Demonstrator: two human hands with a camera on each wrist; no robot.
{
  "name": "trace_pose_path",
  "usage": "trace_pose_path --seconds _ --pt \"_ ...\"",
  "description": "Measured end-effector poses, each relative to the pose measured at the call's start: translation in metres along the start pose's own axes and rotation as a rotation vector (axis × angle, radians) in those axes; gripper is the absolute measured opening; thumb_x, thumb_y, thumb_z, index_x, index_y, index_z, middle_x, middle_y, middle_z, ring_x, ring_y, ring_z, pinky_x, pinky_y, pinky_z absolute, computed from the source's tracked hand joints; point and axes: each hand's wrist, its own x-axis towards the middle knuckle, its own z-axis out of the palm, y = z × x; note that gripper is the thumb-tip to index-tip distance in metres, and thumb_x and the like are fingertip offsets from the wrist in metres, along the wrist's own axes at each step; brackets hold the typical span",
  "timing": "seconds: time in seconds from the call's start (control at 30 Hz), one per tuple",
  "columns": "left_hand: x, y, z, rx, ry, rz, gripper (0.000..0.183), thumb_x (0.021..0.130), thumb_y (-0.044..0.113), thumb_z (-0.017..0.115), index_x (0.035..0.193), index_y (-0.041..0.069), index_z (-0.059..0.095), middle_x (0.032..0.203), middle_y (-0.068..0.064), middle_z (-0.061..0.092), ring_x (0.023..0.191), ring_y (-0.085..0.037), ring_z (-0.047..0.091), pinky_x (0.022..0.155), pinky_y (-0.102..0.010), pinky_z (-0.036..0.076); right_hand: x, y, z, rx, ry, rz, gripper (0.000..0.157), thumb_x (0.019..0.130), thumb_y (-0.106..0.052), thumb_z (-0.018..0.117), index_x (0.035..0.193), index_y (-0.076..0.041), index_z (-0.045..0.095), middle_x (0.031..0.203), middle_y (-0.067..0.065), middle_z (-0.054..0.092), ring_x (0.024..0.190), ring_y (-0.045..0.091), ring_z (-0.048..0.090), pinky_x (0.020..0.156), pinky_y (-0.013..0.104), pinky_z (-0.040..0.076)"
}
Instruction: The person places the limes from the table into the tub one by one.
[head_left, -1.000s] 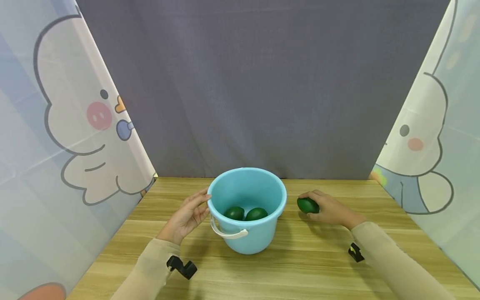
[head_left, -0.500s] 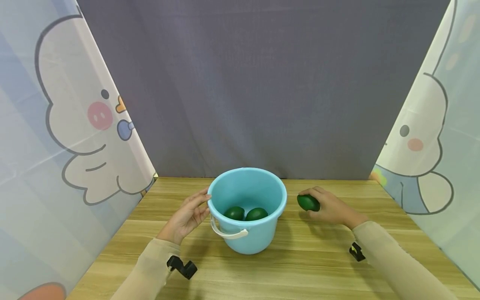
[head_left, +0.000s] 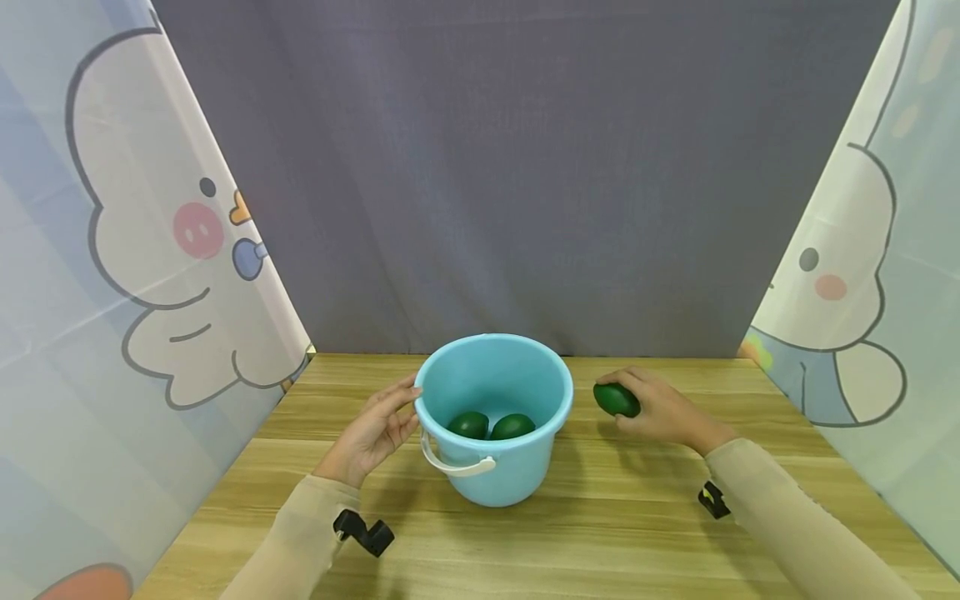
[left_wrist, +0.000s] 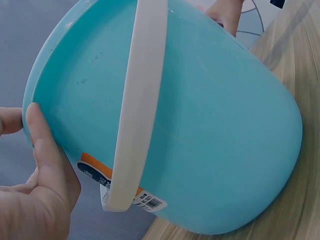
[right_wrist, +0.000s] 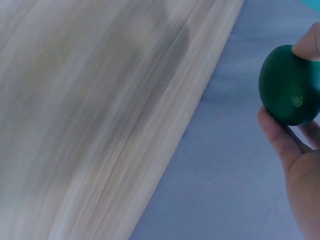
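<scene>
A light blue bucket (head_left: 495, 475) stands upright on the wooden table, its white handle (head_left: 459, 468) hanging down at the front left. Two dark green avocados (head_left: 468, 425) lie side by side at its bottom. My left hand (head_left: 372, 433) pinches the bucket's left rim; in the left wrist view the thumb and fingers (left_wrist: 47, 150) lie on either side of that rim. Right of the bucket, my right hand (head_left: 663, 410) holds another avocado (head_left: 617, 400) between thumb and fingertips, above the table. Its pale stem scar shows in the right wrist view, on the green avocado (right_wrist: 287, 85).
The wooden table (head_left: 600, 533) runs back to a dark grey curtain (head_left: 510, 183). Cartoon-printed sheets (head_left: 180, 333) hang along both sides. A printed label (left_wrist: 147, 201) is stuck on the bucket's side, partly behind the handle.
My right hand has lifted slightly with the avocado in its grasp, and the avocado has tilted a little. The left hand and the bucket have stayed in place.
</scene>
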Motion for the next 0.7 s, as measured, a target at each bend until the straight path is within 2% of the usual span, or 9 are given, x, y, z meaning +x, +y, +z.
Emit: trace_pose_path --seconds 0.33,0.7 --pt "0.0000 -0.0002 -0.0002 -0.006 0.001 0.001 0.056 0.102 0.007 0.052 0.154 0.000 0.032 0.129 -0.011 0.054 0.074 -0.006 0.066 0.067 -0.011 0.055 0.0012 -0.0015 -0.0029 -0.003 0.076 -0.039 0.057 0.078 -0.006 0.077 0.132 -0.014 0.060 0.123 0.007 0.057 0.092 0.018 0.058 0.071 0.037 0.056" --pt "-0.0001 -0.0003 -0.0001 -0.006 -0.003 0.005 0.057 0.102 0.006 0.052 0.154 0.000 0.031 0.127 -0.011 0.054 0.073 -0.006 0.066 0.067 -0.011 0.055 0.0048 -0.0052 -0.0075 0.005 0.108 -0.063 0.056 0.078 -0.008 0.075 0.132 -0.015 0.061 0.121 0.004 0.056 0.090 0.015 0.056 0.068 0.033 0.056"
